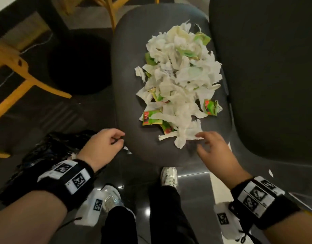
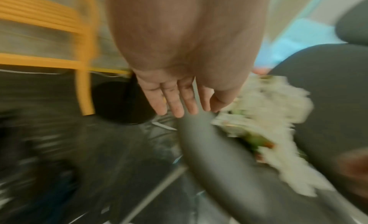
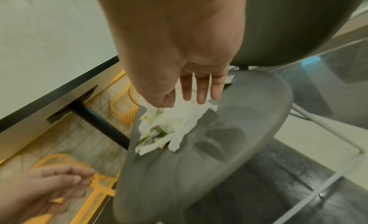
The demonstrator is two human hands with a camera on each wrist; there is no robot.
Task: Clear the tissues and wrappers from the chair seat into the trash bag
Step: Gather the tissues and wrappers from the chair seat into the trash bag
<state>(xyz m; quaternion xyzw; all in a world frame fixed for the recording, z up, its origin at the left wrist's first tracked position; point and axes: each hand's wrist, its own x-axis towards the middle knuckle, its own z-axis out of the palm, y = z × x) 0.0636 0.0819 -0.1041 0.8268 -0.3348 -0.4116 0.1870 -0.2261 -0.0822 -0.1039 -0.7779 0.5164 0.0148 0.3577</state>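
My right hand [image 1: 215, 148] hovers just over the near end of the chair seat [image 1: 127, 88], fingers straight and spread, the grip holding nothing; the fingertips are at the edge of the closest tissue [image 1: 184, 136]. My left hand [image 1: 103, 147] sits just off the seat's near left rim. Its fingers look loosely curled from above and nearly straight in the blurred wrist view, and I see nothing in it.

The pile of tissues and wrappers [image 1: 179, 78] still covers the middle and far part of the seat, white torn paper with green-and-red wrappers [image 1: 150, 118] poking out on the near left side and another [image 1: 211, 107] on the near right. None of it looks cleared yet.

To do this step well, I'd sweep my right fingers under the nearest loose strips and gather toward the seat's near left rim, bunching a full handful rather than pinching single scraps, since the torn paper looks light and likely to scatter.

The trash bag [image 1: 51, 150] lies crumpled on the floor just left of the seat's near edge, under my left wrist. Something white shows at its mouth, but I can't tell what. I'd want my left hand to hold that mouth wide before dropping anything.
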